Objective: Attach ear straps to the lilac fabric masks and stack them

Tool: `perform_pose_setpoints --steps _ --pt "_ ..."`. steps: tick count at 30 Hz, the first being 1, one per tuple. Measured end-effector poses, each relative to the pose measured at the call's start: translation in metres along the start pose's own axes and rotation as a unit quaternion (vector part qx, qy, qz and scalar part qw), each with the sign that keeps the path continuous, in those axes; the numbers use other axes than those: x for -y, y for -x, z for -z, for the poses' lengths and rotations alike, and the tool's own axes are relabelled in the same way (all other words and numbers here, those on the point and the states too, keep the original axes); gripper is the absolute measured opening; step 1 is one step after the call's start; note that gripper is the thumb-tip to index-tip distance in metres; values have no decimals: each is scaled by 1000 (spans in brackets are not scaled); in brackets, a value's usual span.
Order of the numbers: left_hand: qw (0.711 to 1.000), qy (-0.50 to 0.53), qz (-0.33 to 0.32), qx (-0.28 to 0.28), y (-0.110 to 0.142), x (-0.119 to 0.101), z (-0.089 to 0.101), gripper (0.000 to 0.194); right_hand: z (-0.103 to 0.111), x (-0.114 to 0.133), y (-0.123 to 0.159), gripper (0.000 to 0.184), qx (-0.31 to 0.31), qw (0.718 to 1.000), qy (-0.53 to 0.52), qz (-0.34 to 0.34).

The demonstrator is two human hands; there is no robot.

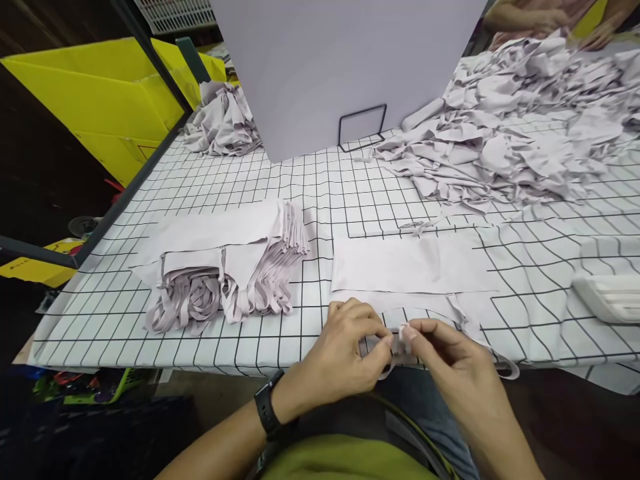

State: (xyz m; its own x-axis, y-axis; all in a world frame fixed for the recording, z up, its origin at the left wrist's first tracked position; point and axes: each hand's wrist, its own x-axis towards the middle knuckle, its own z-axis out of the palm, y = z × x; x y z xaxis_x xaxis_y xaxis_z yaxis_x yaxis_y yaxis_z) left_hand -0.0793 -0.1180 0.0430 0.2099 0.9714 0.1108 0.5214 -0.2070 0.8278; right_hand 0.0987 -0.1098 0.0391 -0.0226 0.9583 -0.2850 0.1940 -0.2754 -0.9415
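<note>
Two fingertips of my right hand (457,363), thumb and forefinger, pinch the tip of a pale fabric strap (403,331) at the near edge of the table; beside it, my left hand (347,347) has thumb and forefinger pressed together, other fingers curled, though whether cloth lies between them I cannot tell; a black wristwatch (269,405) circles that wrist. Just beyond my fingers, a folded pale mauve fabric piece (385,265) lies flat on the black-and-white checked tablecloth (325,193), its straps trailing toward me; to its left sits a stack of folded strapped pieces (225,233), layers fanned at the right end, straps bunched along the near side. Farther off on the right spreads a loose heap of the same cloth (500,150); at far left rests a smaller crumpled pile (223,120), near yellow boxes (110,97); between them stands a grey-lilac board (350,67), a black wire stand (341,131) at its foot; beyond the heap, another person's hands (550,21) are at some cloth.
</note>
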Motion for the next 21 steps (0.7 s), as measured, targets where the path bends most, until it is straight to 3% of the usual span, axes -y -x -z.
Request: perform_pose_setpoints --steps 3,7,10,17,21 --pt "994 -95 -51 -26 -17 16 1 14 0 1 -14 36 0 995 -74 -73" --pt "968 -240 -60 34 -45 29 -2 18 -2 9 -31 46 16 979 -133 -155" --pt "958 -277 -55 41 -59 33 -7 12 -4 16 -37 53 10 971 -138 -194" --pt "987 -149 -53 -30 -67 41 -14 8 -11 24 -51 47 -30 963 -165 -210" --pt "986 -112 -91 -81 -67 42 -15 8 -14 27 -61 45 -41 961 -179 -209"
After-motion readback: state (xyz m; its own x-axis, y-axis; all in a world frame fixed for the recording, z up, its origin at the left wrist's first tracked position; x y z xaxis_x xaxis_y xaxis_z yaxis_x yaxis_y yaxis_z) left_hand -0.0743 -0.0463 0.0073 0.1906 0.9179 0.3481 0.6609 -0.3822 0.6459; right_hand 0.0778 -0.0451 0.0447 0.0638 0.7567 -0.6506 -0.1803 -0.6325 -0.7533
